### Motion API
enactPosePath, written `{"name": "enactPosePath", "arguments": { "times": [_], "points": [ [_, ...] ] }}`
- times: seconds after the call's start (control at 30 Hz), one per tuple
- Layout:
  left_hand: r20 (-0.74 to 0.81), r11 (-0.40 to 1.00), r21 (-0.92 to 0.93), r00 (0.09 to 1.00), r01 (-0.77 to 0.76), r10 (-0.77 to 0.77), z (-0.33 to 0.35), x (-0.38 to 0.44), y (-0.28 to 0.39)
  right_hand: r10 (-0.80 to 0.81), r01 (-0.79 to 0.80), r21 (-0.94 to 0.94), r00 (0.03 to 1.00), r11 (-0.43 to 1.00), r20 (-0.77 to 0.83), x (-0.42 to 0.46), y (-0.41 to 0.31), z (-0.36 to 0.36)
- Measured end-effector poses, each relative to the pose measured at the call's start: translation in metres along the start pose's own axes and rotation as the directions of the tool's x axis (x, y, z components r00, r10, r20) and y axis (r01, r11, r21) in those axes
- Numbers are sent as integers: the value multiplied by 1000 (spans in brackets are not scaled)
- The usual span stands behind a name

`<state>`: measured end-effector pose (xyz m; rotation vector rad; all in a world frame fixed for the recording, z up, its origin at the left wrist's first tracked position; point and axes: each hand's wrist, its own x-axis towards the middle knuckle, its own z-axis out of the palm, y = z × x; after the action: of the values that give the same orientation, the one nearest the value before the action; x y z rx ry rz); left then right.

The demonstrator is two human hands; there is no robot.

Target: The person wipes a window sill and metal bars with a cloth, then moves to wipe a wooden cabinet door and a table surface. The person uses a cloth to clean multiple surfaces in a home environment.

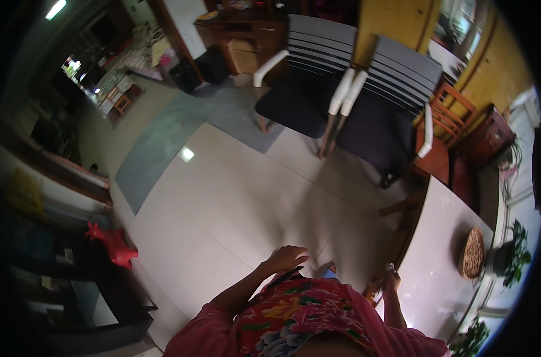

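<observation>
My left hand (289, 259) hangs in front of my waist with its fingers loosely bent and apart, and nothing shows in it. Just below it is the dark strap (283, 278) of a red flowered apron (304, 308). My right hand (391, 282) is closed around a small, pale, crumpled item (377, 285), possibly a cloth or a plastic wrapper; its shape is too blurred to tell. That hand is beside the near left edge of a glossy white table (435, 263). A round woven basket (472, 253) of small tan pieces, perhaps nuts, sits towards the table's far side.
Two cushioned armchairs (297, 100) (377, 127) stand ahead, with a wooden chair (435, 154) to their right. A red animal-shaped figure (118, 247) is by a dark cabinet (118, 330) at left. Potted plants (515, 256) line the window side. Pale floor tiles (234, 192) lie between.
</observation>
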<state>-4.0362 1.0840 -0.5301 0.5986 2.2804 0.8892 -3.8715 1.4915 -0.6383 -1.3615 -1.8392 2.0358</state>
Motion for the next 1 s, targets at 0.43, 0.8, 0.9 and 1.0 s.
{"name": "enactPosePath", "arguments": {
  "times": [0.43,0.8,0.9,1.0],
  "points": [
    [-201,298,-953,850,-54,-487,-147,-90,-109,-76,193,7,353,981,933,-140,-164,472],
    [-577,-673,-526,800,-520,-167,-251,-12,-156,-248,897,441,-434,-28,866,-148,-212,652],
    [-616,-652,-488,758,-580,-213,-288,15,-175,-244,864,503,-491,-14,836,-131,-242,700],
    [-664,-626,-444,704,-641,-251,-315,32,-208,-146,847,513,-495,139,856,-128,-273,747]
  ]
}}
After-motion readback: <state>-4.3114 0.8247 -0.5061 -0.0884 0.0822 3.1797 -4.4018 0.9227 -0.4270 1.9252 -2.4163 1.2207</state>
